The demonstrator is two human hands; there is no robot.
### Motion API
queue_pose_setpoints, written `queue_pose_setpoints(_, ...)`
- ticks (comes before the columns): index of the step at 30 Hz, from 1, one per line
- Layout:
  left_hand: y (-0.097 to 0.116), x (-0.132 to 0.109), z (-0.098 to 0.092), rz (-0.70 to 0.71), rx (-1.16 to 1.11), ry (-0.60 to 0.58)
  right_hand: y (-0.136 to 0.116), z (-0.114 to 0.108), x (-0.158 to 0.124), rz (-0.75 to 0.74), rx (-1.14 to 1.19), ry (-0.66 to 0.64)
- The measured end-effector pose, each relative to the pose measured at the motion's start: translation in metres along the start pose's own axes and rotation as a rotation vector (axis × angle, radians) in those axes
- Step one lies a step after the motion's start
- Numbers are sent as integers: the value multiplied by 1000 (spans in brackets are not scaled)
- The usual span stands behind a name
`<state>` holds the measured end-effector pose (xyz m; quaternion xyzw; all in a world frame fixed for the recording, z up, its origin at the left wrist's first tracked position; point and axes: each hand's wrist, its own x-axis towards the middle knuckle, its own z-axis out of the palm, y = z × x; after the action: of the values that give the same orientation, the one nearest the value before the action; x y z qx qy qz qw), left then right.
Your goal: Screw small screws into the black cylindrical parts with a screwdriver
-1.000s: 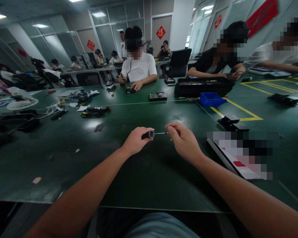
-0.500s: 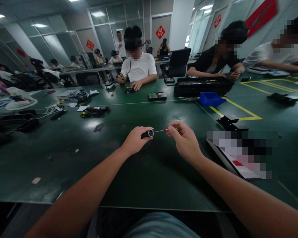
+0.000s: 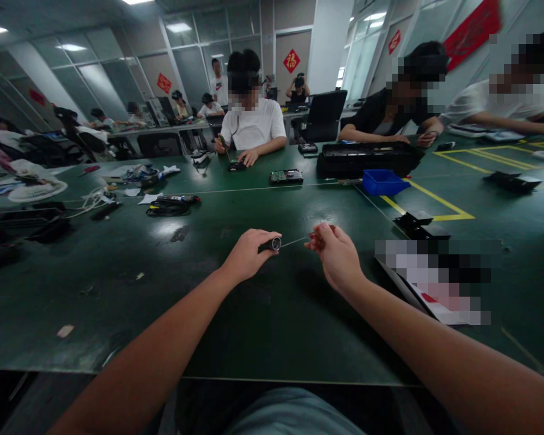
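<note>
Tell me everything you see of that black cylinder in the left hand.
The black cylinder lies sideways in the left hand's grip, between thumb and fingers, over the table. A pale ring, perhaps metal, rims the end facing us; details inside are unclear. A thin rod from the right hand's grip reaches toward that end; contact is unclear.

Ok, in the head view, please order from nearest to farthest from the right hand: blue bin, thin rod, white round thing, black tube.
1. Thin rod: held by the right hand.
2. Black tube: in the left hand.
3. Blue bin: ahead, to the right.
4. White round thing: far left.
</note>
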<state>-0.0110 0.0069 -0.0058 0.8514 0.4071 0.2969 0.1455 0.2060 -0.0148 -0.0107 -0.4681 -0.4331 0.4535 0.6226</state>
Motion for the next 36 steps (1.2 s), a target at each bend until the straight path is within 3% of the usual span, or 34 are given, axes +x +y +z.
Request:
queue_pose_setpoints(6, 0, -1, 0, -18, 21, 2, -5, 1, -6, -127, -127, -9)
queue_pose_setpoints(15, 2, -2, -1, -48, 11, 32, -11, 4, -10, -137, -185, -136)
queue_pose_setpoints(24, 4, -2, 0, -114, 32, 66, -12, 3, -13, -170, -284, -140)
queue_pose_setpoints(36, 3, -2, -1, -74, 1, 42, -12, 4, -14, -217, -292, -130)
